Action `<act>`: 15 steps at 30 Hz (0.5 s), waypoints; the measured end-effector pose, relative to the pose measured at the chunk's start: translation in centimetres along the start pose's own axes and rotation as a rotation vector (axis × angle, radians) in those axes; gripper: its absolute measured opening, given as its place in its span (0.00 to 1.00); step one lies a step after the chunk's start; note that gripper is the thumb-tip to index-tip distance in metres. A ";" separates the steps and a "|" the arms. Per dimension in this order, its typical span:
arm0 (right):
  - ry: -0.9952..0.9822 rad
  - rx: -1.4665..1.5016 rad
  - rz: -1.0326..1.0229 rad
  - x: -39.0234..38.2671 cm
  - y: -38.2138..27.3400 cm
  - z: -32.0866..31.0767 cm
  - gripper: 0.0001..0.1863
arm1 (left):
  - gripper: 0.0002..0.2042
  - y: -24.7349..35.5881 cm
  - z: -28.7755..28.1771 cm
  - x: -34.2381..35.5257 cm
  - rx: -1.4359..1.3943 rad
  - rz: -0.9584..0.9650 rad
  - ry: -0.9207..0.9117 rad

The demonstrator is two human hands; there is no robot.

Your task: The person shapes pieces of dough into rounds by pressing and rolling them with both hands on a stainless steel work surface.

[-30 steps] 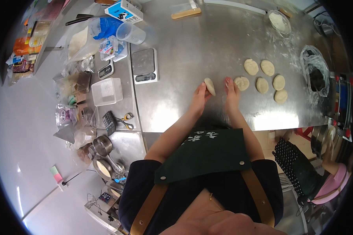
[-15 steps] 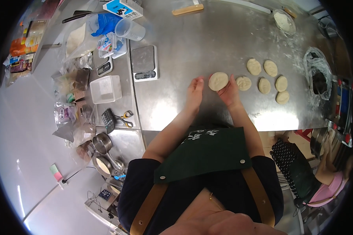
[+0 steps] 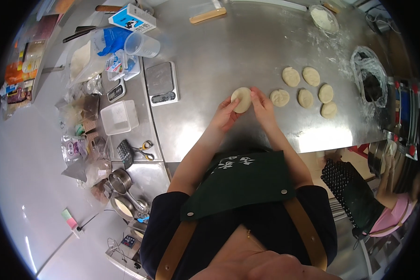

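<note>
A round, flattened piece of dough (image 3: 241, 100) is held up between my two hands above the steel table. My left hand (image 3: 226, 115) grips its left edge, with the thumb on the upper face and the fingers underneath. At the opposite edge, my right hand (image 3: 262, 105) pinches the rim with its fingertips. To the right lie several similar dough rounds, the nearest being a wrinkled one (image 3: 279, 98) close to my right hand.
A digital scale (image 3: 160, 78) stands left of my hands. Beyond the table seam are a white plastic tub (image 3: 120, 117) and scissors (image 3: 144, 150). A bowl of flour (image 3: 324, 19) is at the far right, a plastic-covered container (image 3: 371, 84) nearer. Another person (image 3: 359, 200) works at the lower right.
My left hand has closed on the dough round, which my right hand alone was supporting before. My right hand has shifted to its right rim. The whole view has moved slightly.
</note>
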State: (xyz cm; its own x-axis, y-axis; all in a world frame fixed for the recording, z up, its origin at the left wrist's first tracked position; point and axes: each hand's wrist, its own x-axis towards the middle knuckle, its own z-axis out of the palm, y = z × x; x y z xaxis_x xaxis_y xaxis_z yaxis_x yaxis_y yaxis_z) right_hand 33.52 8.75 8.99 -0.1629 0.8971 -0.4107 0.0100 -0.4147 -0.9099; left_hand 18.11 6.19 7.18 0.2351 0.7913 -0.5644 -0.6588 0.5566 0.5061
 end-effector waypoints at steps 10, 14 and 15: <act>0.175 0.605 0.048 -1.0 3.3 2.3 0.35 | 0.22 -2.8 3.5 -2.4 0.948 0.425 0.039; -0.039 0.983 0.263 -1.1 3.1 -0.5 0.32 | 0.21 -2.6 4.4 -4.3 1.250 0.563 -0.018; -0.052 1.022 0.277 -1.1 3.5 -0.9 0.30 | 0.21 -2.1 4.5 -4.7 1.159 0.521 -0.003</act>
State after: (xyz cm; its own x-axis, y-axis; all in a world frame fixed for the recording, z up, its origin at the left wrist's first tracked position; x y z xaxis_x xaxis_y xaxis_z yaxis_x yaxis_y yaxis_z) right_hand 34.66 6.42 6.19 -0.3246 0.7539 -0.5712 -0.7774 -0.5566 -0.2929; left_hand 21.60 2.44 11.76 0.1406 0.9819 -0.1271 0.3351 0.0736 0.9393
